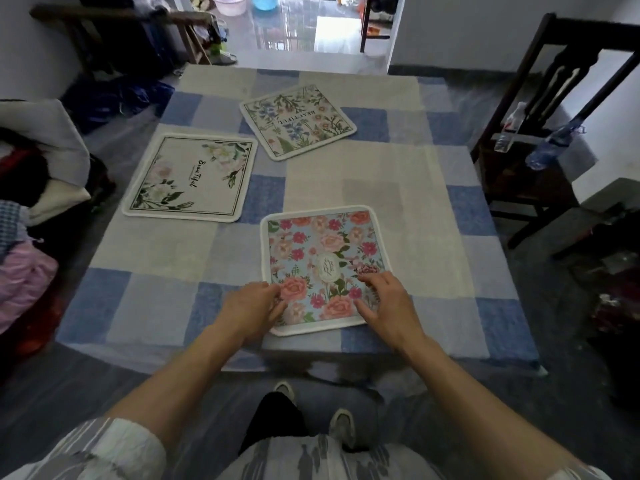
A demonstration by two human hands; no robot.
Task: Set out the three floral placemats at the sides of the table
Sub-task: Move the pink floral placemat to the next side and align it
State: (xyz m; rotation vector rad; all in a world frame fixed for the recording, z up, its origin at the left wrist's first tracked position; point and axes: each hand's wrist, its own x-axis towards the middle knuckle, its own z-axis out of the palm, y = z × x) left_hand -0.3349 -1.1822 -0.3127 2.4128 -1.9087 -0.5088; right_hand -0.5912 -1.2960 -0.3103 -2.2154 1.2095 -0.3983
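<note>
Floral placemats, three in number, all lying flat on the checked tablecloth.

Rose-pattern placemat: at the near side, a little right of centre, slightly askew to the table edge, near corners close to the drop. Held down by left hand at the near-left corner and right hand at the near-right part. Fingers of both loosely spread and laid on top, pinching nothing visible. Position of the left thumb relative to the mat edge not discernible.

White placemat with black border: at the left side, roughly square to it.

Botanical placemat: toward the far side, rotated, nearer the centre than the edge.

Probable faults from here:
- Cloth dragged along with the mat. Cause: heavy downward pressure while sliding. Result: wrinkles and displacement of the other two mats.
- Overshoot at the near edge. Cause: too long a pull toward the body. Result: overhang or a fall to the floor.
- Residual skew. Cause: uneven push between the two hands.
- Far mat left crooked; straightening probably required.

Surface: soft cloth in blue, grey and cream squares, draped over the edges, fairly smooth.

Room: dark wooden chair at the right, with plastic bottles on its seat. Heaped clothing at the left. Glossy floor and plastic basins beyond the far doorway.
</note>
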